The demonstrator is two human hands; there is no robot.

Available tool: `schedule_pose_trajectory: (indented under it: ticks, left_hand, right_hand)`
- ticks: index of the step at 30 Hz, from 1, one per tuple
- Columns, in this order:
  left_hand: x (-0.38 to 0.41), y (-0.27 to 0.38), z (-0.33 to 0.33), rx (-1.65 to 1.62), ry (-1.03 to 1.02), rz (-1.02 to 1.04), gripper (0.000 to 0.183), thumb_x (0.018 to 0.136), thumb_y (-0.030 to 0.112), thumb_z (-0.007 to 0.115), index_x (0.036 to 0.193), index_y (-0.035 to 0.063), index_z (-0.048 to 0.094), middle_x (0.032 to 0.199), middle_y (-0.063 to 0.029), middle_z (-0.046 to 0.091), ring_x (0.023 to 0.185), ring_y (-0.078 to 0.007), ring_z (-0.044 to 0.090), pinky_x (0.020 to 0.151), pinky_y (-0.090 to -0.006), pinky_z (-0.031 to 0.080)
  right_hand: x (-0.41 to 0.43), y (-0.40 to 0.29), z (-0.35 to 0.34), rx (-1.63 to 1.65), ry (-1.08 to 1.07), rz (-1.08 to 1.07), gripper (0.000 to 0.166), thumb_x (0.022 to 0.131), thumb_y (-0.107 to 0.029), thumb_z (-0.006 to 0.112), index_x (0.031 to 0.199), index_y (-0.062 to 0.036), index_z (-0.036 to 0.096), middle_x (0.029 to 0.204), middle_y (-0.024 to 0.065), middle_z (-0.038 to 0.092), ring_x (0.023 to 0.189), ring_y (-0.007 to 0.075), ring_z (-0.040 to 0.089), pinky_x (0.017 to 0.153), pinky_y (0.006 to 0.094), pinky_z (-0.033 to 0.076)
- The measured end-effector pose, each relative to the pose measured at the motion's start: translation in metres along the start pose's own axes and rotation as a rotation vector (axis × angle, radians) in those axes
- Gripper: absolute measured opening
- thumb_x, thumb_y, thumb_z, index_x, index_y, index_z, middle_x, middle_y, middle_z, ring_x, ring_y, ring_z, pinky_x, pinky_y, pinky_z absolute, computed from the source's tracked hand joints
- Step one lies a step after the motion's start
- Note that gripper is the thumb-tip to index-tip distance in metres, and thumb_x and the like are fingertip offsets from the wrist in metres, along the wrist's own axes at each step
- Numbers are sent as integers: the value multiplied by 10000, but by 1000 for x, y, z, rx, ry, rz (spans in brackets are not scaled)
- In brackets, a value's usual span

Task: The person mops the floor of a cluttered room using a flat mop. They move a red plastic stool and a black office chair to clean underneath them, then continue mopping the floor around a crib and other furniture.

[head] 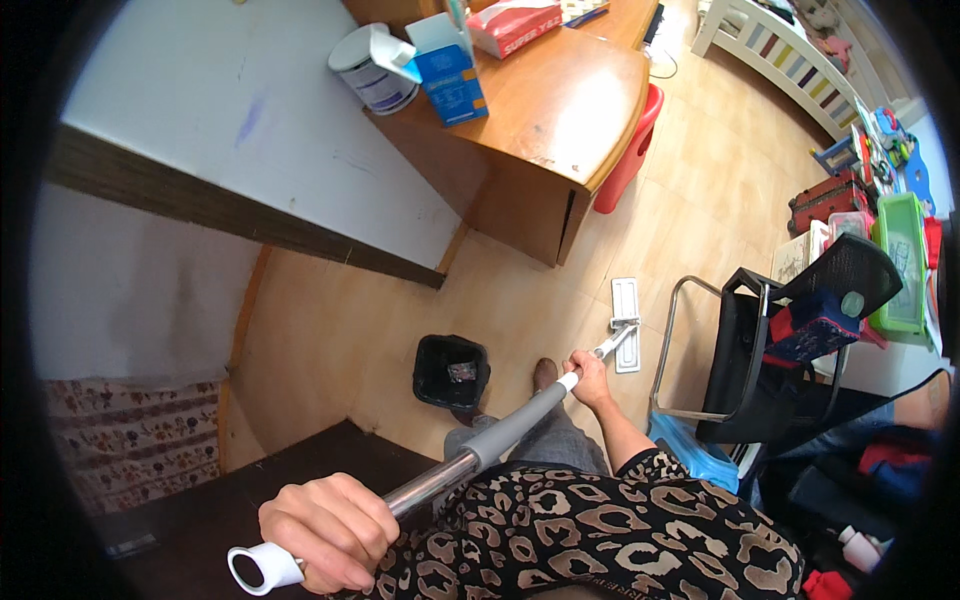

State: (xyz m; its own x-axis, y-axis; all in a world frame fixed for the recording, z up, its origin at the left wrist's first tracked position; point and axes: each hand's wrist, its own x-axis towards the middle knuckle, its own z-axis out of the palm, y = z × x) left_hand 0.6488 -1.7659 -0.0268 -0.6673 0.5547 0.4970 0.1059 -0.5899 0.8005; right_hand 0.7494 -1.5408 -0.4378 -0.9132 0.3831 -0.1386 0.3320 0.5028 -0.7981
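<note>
A flat mop with a long handle slants across my body. My left hand (330, 529) is closed around the metal upper part of the mop handle (431, 487), just below its white end ring. Farther down, my right hand (589, 381) grips the pole by the lower end of the grey foam sleeve. The rectangular mop head (625, 298) lies flat on the tiled floor, between the wooden desk and the black chair. A black waste bin (431, 397) with some litter inside stands left of my feet.
The wooden desk (525, 97) holds a blue carton (452, 86), a tub and a red box. A red plastic stool (634, 161) is beside it. At right stand a black metal-framed chair (731, 352) and a green bin (900, 270). A white wall ends near the desk.
</note>
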Motion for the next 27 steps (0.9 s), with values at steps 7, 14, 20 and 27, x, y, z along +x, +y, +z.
schedule_pose_trajectory:
  ticks: [7,14,20,27]
  left_hand:
    - [-11,-5,8,128,205,60,179,832,9,554,739,28,402,366,-3,361,254,-96,329,287,-216,324]
    - [4,-5,7,103,72,1,113,817,44,537,753,35,444,440,18,360,318,-79,334,363,-212,300]
    - [33,-24,3,139,40,43,85,866,103,529,871,46,467,493,27,326,411,-81,316,466,-237,324]
    - [79,-65,-6,161,-37,1,150,924,87,408,1015,-1,489,492,30,265,416,-71,240,458,-241,258]
  right_hand:
    - [0,-3,-7,4,-56,-22,89,710,-104,559,658,-44,518,679,153,564,718,344,524,690,421,412]
    - [4,-3,-3,43,13,-31,129,725,-117,568,653,-24,516,651,165,548,695,350,517,656,428,411]
    - [31,-7,-28,-125,216,-238,42,645,-75,582,630,-75,543,686,96,541,756,291,523,652,406,425]
    - [68,15,-17,-52,419,256,49,676,-105,585,709,-70,576,754,118,554,826,312,533,750,381,453]
